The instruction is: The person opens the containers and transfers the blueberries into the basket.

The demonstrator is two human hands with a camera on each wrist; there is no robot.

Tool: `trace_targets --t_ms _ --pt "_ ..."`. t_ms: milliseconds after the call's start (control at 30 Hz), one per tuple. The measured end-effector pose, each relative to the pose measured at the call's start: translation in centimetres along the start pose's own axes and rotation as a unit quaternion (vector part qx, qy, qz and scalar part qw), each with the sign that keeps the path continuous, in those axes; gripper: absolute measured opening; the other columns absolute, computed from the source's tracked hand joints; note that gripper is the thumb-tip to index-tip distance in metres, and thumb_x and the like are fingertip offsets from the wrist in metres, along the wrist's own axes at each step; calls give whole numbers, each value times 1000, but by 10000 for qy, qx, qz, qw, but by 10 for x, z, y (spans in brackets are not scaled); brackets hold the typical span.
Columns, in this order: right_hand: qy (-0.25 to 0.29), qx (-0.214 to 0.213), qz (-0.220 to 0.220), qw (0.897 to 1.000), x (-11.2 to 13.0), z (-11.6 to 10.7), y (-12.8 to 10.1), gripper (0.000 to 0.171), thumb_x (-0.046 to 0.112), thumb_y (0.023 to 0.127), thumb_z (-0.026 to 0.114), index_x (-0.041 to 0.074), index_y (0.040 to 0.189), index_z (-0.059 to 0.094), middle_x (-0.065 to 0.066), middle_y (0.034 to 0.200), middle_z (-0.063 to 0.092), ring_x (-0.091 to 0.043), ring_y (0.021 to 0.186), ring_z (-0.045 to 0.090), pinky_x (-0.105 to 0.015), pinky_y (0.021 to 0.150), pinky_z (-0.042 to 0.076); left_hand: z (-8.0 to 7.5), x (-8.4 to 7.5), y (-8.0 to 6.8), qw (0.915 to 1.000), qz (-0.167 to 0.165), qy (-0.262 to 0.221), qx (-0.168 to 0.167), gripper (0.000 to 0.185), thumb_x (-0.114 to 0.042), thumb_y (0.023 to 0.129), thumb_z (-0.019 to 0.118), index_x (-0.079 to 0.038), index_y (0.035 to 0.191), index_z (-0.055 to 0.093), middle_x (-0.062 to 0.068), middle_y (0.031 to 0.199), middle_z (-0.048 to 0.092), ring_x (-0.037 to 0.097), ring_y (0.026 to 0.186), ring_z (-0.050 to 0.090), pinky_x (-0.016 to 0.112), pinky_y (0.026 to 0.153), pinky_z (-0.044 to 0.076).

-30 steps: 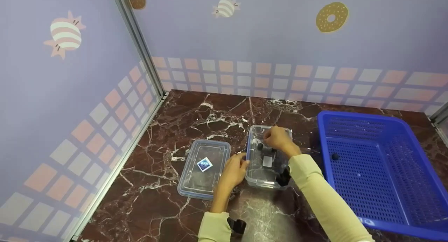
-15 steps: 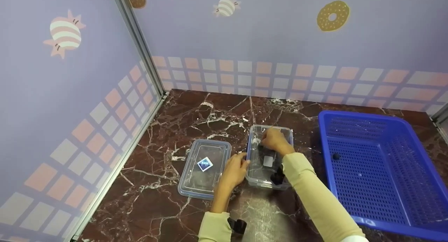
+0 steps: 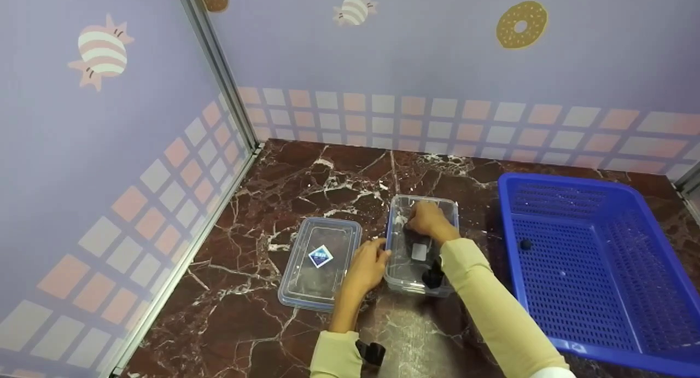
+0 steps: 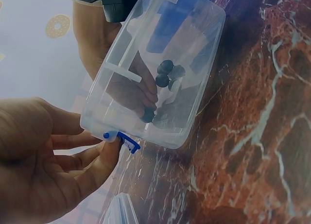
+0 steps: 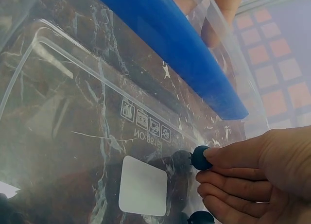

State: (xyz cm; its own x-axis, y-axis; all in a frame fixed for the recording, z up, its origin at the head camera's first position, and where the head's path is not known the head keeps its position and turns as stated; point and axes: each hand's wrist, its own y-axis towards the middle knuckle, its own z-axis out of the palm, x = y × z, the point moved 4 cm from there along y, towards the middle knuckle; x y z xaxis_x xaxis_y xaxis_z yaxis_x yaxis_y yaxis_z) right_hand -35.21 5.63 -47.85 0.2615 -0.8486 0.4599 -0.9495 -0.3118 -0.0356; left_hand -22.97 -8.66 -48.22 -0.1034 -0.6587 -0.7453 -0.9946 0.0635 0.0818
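My left hand (image 3: 367, 263) grips the side rim of a clear plastic box (image 3: 402, 279); in the left wrist view its thumb is at the rim and its fingers are by a blue latch (image 4: 129, 143). Inside the box, my right hand (image 3: 430, 220) pinches a blueberry (image 5: 200, 157) between thumb and fingertips, close to the bottom. A second blueberry (image 5: 200, 217) lies near those fingers. Through the box wall, the left wrist view shows two dark berries (image 4: 162, 80) together, with their reflections. The head view hides the pinched berry behind the hand.
Left of the box lies a clear lid (image 3: 306, 282) with a blue diamond sticker (image 3: 320, 256). To the right stands a blue perforated basket (image 3: 579, 290) with one dark berry (image 3: 526, 245) in it. Patterned wall panels (image 3: 383, 50) border the marbled table (image 3: 240, 323) at the back and left.
My right hand has shifted a little left and lower into the box, covering the berry that showed beside it a second ago. The left hand has kept its place on the rim.
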Motion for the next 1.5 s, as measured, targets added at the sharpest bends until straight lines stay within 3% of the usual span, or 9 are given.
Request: trace_targets --t_ms 333,533,700,933,1200,1367,1500 --pt "136 67 73 9999 0 1 0 10 9 70 74 0 75 74 -16 78 71 -30 72 61 -45 73 53 -1 0 0 10000 20 -6 -35 34 -12 94 56 4 123 58 9 90 61 22 86 57 39 83 48" --pt "236 114 44 9996 5 -4 -1 9 8 71 73 -1 73 72 -10 69 67 -22 63 54 -36 60 50 -1 1 0 10000 -43 -2 -17 34 -12 94 56 3 124 58 9 91 62 23 88 58 41 87 48" --pt "525 112 67 9985 8 -17 -4 12 10 75 75 -1 72 70 -4 65 63 -18 60 52 -27 55 44 -2 0 0 10000 -39 -59 -14 34 -12 94 56 3 124 58 10 91 62 24 88 58 41 86 48" --pt "848 157 40 9963 6 -38 -10 14 14 80 74 1 85 75 -12 84 72 -15 65 57 -28 61 48 -2 0 0 10000 47 -7 -27 34 -12 95 55 5 124 58 11 91 62 25 88 58 42 86 48" --pt "1095 350 -80 9933 5 -55 -17 16 18 84 70 4 91 75 -12 92 73 -13 69 56 -24 62 45 0 0 -1 10000 45 15 -69 33 -11 94 56 4 124 58 12 93 63 26 90 60 43 88 48" --pt "1418 316 -115 9893 2 -69 -24 15 16 83 70 4 91 75 -7 83 73 -10 65 58 -22 59 47 0 0 0 10000 34 -7 -53 34 -12 94 56 4 124 58 12 93 63 26 90 60 43 88 49" --pt "1969 429 20 9795 -1 -77 -30 15 12 84 70 2 94 73 -7 80 71 -11 65 62 -20 57 51 0 1 0 10000 36 -13 -61 34 -11 94 56 5 124 58 11 92 62 26 90 59 43 88 48"
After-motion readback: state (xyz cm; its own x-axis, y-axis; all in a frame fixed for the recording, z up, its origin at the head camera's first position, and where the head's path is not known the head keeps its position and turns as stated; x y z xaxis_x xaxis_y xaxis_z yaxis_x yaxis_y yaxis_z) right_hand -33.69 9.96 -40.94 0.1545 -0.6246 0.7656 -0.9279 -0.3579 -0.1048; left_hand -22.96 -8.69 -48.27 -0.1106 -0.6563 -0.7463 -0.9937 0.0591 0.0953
